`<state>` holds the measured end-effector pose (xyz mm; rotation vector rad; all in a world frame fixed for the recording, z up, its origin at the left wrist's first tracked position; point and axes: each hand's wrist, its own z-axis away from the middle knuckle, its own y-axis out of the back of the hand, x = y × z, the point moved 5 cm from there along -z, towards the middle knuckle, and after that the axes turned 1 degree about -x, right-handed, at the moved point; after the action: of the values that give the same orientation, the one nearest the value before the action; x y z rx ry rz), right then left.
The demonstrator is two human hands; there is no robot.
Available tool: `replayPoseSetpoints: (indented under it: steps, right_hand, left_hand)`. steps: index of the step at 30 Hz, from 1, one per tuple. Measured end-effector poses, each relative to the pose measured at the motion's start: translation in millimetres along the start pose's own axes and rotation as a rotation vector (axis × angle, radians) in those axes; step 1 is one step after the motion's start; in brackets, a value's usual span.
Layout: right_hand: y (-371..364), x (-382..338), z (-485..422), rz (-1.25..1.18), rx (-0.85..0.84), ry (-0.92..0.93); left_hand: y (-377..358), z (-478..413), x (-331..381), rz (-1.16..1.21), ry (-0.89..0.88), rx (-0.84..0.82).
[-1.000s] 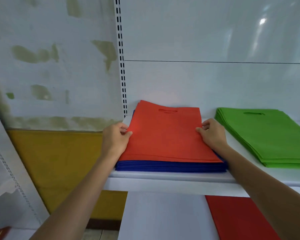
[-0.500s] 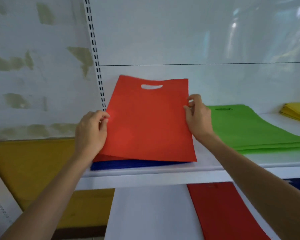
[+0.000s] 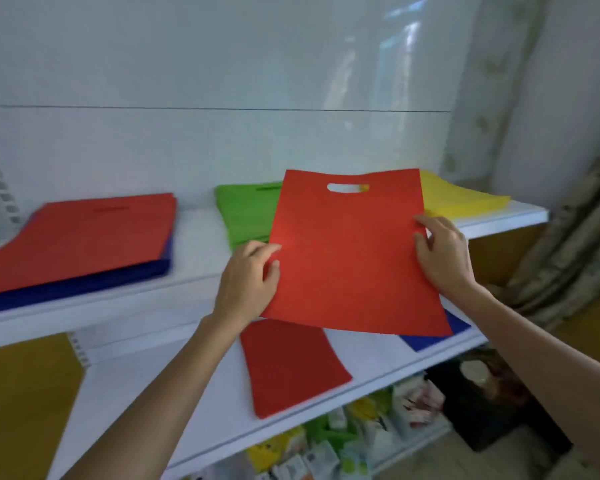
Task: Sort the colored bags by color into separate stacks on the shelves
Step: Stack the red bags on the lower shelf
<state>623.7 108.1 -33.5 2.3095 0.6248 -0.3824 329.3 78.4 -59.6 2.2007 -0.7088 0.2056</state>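
Red bag (image 3: 350,258) hangs mid-frame, pinched at its side edges by left hand (image 3: 248,282) and right hand (image 3: 442,254); limp fabric could slip or land crooked on the red stack (image 3: 291,367) below.

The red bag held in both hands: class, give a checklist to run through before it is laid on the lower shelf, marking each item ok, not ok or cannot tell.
1. Left hand has a grip on the red bag: ok.
2. Right hand has a grip: ok.
3. Bag lifted clear of the stacks: ok.
4. Red bag on lower shelf in view as target: ok.
5. Only one bag held: cannot tell.
6. Bag level: not ok, tilted.
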Motion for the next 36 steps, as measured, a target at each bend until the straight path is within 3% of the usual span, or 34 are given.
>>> replayPoseSetpoints:
  steps: [7,13,20,27,33,36]
  right_hand:
    - [42,153,119,0.208,-0.191,-0.183]
    - [7,208,164,0.236,-0.346,-0.317]
    - [-133,197,222,0.11,-0.548,-0.309]
    - [-270,156,203,-0.012,-0.591,-0.199]
    - [-377,143,169,-0.124,-0.639,-0.103]
    - [-410,150,160,-0.141,-0.645,-0.146]
  left_hand:
    - [-141,75,79,0.189,0.064,-0.239]
    - [-221,150,64,0.257,0.262,-0.443]
    - [-241,222,-31,0.183,0.544,-0.462]
    - [-238,214,-138,0.077,0.655,-0.28]
    - [-263,202,-209,0.009,0.682,-0.426]
    - [-278,196,-230,0.006,0.706,-0.489]
